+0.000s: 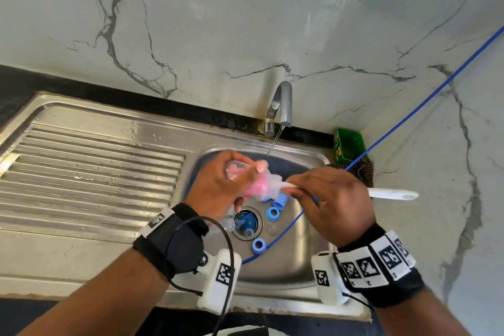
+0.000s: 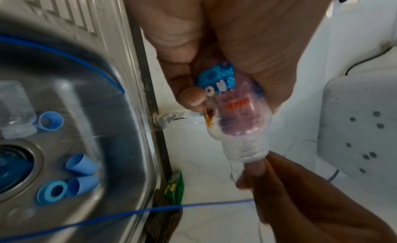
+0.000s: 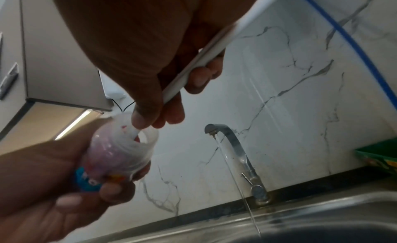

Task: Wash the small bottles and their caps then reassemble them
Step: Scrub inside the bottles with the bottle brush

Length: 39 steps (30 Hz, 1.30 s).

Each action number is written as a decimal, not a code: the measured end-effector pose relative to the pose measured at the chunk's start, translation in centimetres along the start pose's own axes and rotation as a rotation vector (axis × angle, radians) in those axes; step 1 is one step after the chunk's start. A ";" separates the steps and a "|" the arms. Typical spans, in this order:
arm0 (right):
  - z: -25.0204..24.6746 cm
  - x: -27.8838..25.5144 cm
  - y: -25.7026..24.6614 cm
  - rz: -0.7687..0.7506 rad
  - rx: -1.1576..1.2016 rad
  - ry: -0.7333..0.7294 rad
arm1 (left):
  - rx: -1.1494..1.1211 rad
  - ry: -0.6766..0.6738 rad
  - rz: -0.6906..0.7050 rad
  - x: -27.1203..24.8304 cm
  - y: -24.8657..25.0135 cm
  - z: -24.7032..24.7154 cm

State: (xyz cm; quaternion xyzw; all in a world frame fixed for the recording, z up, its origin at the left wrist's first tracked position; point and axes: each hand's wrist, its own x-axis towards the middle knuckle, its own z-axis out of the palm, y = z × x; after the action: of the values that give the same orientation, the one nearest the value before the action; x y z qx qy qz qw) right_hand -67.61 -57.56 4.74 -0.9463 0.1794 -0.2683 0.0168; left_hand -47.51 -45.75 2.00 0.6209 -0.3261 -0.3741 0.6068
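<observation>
My left hand (image 1: pixel 231 180) grips a small clear bottle (image 1: pixel 261 183) with a blue printed label (image 2: pixel 219 78), held over the sink basin (image 1: pixel 300 254), mouth toward the right. My right hand (image 1: pixel 327 199) holds the white handle of a bottle brush (image 1: pixel 392 194); its pink head sits inside the bottle (image 3: pixel 120 149). Soap foam coats the bottle's neck (image 2: pixel 244 148). Blue caps (image 1: pixel 272 213) (image 1: pixel 259 245) and blue covers (image 2: pixel 81 165) lie in the basin near the drain (image 1: pixel 246 222). Another clear bottle (image 2: pixel 15 110) lies in the basin.
The tap (image 1: pixel 282 106) runs a thin stream of water (image 3: pixel 236 175) into the basin. A blue cable (image 1: pixel 409 114) crosses the sink. A green box (image 1: pixel 349 144) and a dark cloth (image 1: pixel 360 169) sit at the back right corner. The ribbed drainboard (image 1: pixel 90 172) lies to the left.
</observation>
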 end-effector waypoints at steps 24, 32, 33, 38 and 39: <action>-1.1 -0.1 -0.5 -0.004 -0.049 0.133 | -0.035 -0.004 0.008 -0.1 1.1 0.2; -3.2 -0.3 0.6 -0.015 -0.159 0.175 | -0.072 0.077 -0.087 -0.1 0.8 -3.3; -2.8 -0.1 0.2 -0.028 -0.140 0.160 | -0.066 0.044 -0.081 -0.5 0.6 -2.8; -0.9 0.0 -1.7 -0.060 -0.082 0.031 | -0.068 0.021 -0.025 -1.6 0.4 -1.6; -1.4 -0.3 -1.0 -0.015 -0.090 0.032 | -0.066 0.059 -0.022 -1.4 0.5 -2.3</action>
State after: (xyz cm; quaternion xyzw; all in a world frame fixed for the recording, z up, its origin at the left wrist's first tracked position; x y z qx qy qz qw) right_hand -68.28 -56.46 5.95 -0.9430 0.1845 -0.2754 -0.0308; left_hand -46.21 -43.43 2.55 0.6149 -0.2887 -0.3730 0.6321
